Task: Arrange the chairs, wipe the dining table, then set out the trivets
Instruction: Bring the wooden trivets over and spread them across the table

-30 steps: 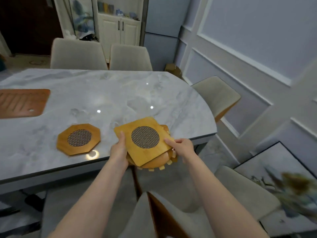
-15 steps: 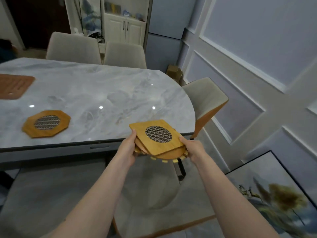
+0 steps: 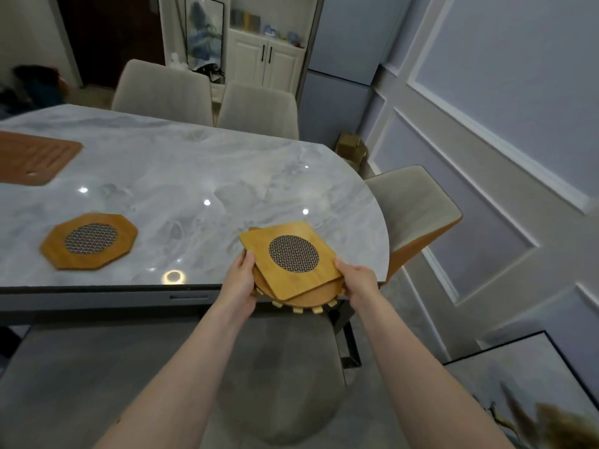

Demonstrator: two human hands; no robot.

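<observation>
Dim, even indoor light from overhead, cool in tone. Small bright spots of glare dot the glossy marble table [image 3: 181, 176], and a ring-shaped reflection sits near its front edge. Shadows are soft, deepest under the table. Wide-angle bending curves the wall mouldings and table rim. Motion blur smears the framed picture [image 3: 531, 406] at lower right; the far doorway is dark and grainy

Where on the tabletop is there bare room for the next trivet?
Bare marble lies between the octagonal trivet and the stack in both hands, and across the table's middle toward the far chairs. The left edge holds a brown mat.
</observation>
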